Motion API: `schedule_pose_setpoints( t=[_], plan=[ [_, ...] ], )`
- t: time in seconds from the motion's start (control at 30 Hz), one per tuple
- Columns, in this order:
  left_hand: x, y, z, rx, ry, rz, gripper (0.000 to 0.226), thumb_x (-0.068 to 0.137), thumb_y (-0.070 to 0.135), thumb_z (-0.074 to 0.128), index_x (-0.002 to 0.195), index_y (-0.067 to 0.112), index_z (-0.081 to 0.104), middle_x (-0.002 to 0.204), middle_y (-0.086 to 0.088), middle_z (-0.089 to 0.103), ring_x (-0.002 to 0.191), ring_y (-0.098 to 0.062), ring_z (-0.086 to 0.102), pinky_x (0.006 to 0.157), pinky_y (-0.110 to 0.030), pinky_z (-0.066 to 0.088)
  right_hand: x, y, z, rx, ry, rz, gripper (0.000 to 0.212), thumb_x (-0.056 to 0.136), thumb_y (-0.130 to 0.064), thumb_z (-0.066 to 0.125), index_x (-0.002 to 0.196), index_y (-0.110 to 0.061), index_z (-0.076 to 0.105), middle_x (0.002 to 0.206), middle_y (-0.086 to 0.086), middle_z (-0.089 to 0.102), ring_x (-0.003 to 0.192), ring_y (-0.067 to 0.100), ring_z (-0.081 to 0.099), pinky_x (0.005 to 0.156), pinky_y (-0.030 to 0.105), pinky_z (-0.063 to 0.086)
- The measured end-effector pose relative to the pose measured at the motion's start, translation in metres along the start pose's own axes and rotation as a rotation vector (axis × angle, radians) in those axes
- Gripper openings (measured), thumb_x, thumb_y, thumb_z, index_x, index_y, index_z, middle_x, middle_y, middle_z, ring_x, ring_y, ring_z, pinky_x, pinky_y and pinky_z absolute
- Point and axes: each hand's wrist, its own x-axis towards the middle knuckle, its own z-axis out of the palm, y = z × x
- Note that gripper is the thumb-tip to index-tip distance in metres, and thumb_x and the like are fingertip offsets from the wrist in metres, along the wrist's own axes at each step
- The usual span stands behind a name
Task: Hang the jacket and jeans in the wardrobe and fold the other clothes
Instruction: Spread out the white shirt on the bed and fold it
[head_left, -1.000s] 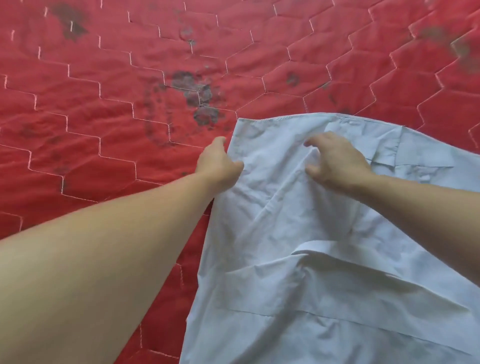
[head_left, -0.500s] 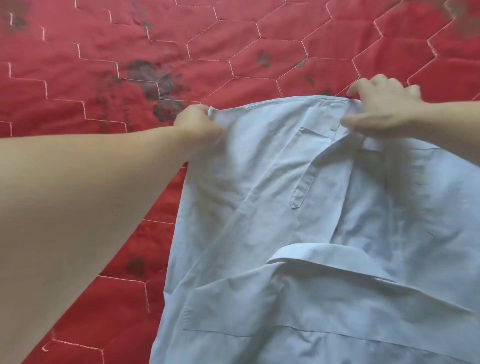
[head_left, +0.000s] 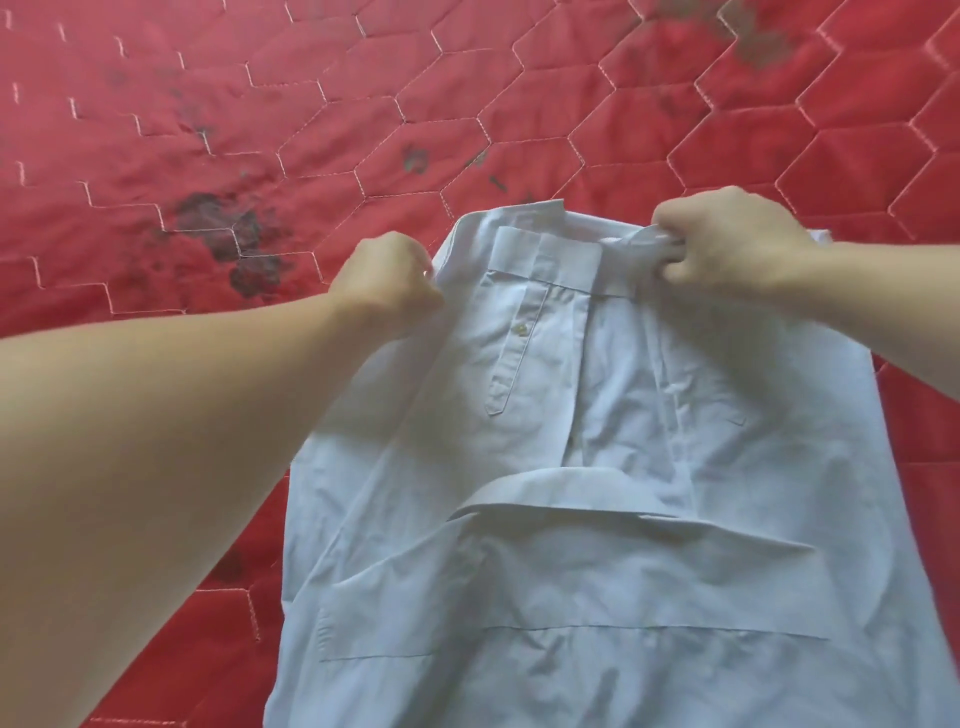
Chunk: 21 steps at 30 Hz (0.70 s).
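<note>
A pale blue button-up shirt (head_left: 597, 545) lies on the red quilted mattress, with its collar near me and a sleeve cuff with a button folded over at the far end. My left hand (head_left: 387, 278) pinches the shirt's far left corner. At the far right corner my right hand (head_left: 727, 241) grips a bunch of the fabric. Both hands hold the far edge slightly raised off the mattress. No jacket or jeans are in view.
The red mattress (head_left: 260, 130) with white hexagon stitching fills the view around the shirt. Dark stains (head_left: 234, 239) mark it to the left of my left hand and near the top right.
Both hands have gripped the shirt's far edge and drawn it toward me, so the folded sleeve cuff now shows on top. My right hand closed tighter on the fabric.
</note>
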Motion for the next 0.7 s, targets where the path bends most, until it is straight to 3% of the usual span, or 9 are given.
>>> schedule_pose_setpoints(
  t=[0.13, 0.27, 0.43, 0.53, 0.7],
  plan=[
    [-0.025, -0.019, -0.008, 0.032, 0.068, 0.051, 0.021, 0.077, 0.012, 0.055, 0.086, 0.027, 0.067, 0.082, -0.001, 0.065, 0.082, -0.031, 0.06, 0.072, -0.035, 0.051, -0.025, -0.005, 0.001, -0.158, 0.083, -0.099, 0.015, 0.087, -0.022, 0.061, 0.099, -0.012, 0.059, 0.1, 0.013, 0.063, 0.089, 0.039, 0.06, 0.065, 0.036, 0.034],
    [-0.061, -0.04, -0.008, 0.088, 0.099, 0.131, 0.02, 0.076, 0.008, 0.056, 0.082, 0.027, 0.06, 0.08, -0.002, 0.063, 0.078, -0.032, 0.057, 0.069, -0.036, 0.048, -0.066, -0.007, 0.005, -0.11, 0.094, -0.142, 0.012, 0.086, -0.018, 0.062, 0.081, -0.011, 0.053, 0.086, 0.012, 0.059, 0.072, 0.035, 0.05, 0.061, 0.036, 0.03],
    [-0.104, -0.065, -0.001, 0.255, 0.072, 0.365, 0.024, 0.071, -0.003, 0.056, 0.07, 0.021, 0.053, 0.073, 0.0, 0.055, 0.071, -0.03, 0.049, 0.059, -0.033, 0.036, -0.124, 0.004, 0.024, -0.073, 0.134, -0.28, 0.023, 0.063, 0.003, 0.07, 0.067, -0.009, 0.052, 0.064, 0.012, 0.055, 0.048, 0.033, 0.051, 0.046, 0.028, 0.032],
    [-0.117, -0.081, 0.002, 0.328, 0.079, 0.535, 0.033, 0.06, -0.007, 0.053, 0.062, 0.023, 0.04, 0.063, -0.005, 0.055, 0.06, -0.034, 0.052, 0.052, -0.032, 0.032, -0.151, 0.007, 0.032, -0.106, 0.133, -0.386, 0.01, 0.064, -0.001, 0.052, 0.063, -0.01, 0.05, 0.054, 0.007, 0.049, 0.038, 0.025, 0.033, 0.05, 0.023, 0.023],
    [-0.14, -0.087, 0.011, 0.495, -0.049, 0.387, 0.024, 0.073, -0.002, 0.053, 0.073, 0.021, 0.047, 0.084, -0.005, 0.058, 0.075, -0.031, 0.052, 0.06, -0.031, 0.026, -0.184, 0.002, 0.05, -0.083, 0.031, -0.312, 0.024, 0.051, 0.004, 0.069, 0.067, -0.008, 0.054, 0.059, 0.01, 0.051, 0.041, 0.031, 0.049, 0.052, 0.017, 0.012]
  ],
)
